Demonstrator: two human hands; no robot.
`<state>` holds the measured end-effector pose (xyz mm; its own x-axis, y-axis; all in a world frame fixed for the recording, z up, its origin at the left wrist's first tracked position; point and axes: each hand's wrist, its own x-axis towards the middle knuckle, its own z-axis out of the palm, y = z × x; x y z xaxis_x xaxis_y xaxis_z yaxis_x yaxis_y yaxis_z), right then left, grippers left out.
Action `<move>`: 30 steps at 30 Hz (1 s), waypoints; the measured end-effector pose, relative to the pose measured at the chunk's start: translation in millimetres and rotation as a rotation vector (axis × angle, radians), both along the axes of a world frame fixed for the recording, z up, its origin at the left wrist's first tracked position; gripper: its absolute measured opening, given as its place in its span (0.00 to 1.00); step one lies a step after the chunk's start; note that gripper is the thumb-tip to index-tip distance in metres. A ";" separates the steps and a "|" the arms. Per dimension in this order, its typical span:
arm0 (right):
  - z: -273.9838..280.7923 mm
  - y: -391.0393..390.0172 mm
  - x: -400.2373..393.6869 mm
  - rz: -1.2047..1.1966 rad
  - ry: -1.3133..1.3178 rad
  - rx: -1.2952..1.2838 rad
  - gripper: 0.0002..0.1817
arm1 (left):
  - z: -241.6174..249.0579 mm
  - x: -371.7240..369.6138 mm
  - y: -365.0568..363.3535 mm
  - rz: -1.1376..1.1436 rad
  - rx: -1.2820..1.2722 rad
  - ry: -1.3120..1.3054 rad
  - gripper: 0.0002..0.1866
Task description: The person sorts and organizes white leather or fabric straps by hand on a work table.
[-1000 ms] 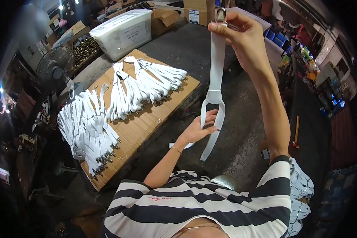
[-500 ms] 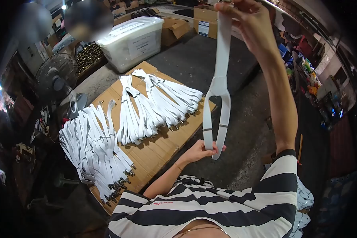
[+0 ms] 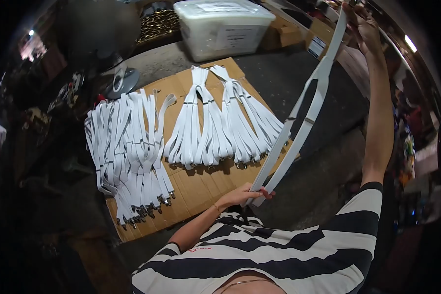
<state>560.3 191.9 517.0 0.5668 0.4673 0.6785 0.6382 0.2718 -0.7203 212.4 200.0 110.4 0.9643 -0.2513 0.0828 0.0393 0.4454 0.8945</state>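
A pair of white elastic suspenders (image 3: 319, 78) stretches diagonally between my two hands, its Y-shaped join toward the upper end. My right hand (image 3: 363, 27), raised at the upper right, is closed on the single-strap end. Low in front of my shirt, my left hand (image 3: 240, 195) pinches the two lower straps. To the left, a pile of white suspenders (image 3: 127, 147) with metal clips lies on a cardboard sheet (image 3: 186, 193). Two fanned bundles, one on the left (image 3: 199, 127) and one on the right (image 3: 247, 115), are spread beside it.
A lidded white plastic bin (image 3: 220, 32) stands behind the cardboard on the dark table. Cardboard boxes (image 3: 320, 39) sit at the back right. A box of brass-coloured metal pieces (image 3: 159, 20) is at the back left.
My right hand has moved up and to the right, so the suspenders have gone from near vertical to slanted. More strap shows between the hands. The camera view has also shifted.
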 end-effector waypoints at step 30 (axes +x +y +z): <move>-492.1 449.0 230.2 0.372 0.379 -0.788 0.12 | -58.9 179.6 18.6 0.313 -0.728 0.524 0.29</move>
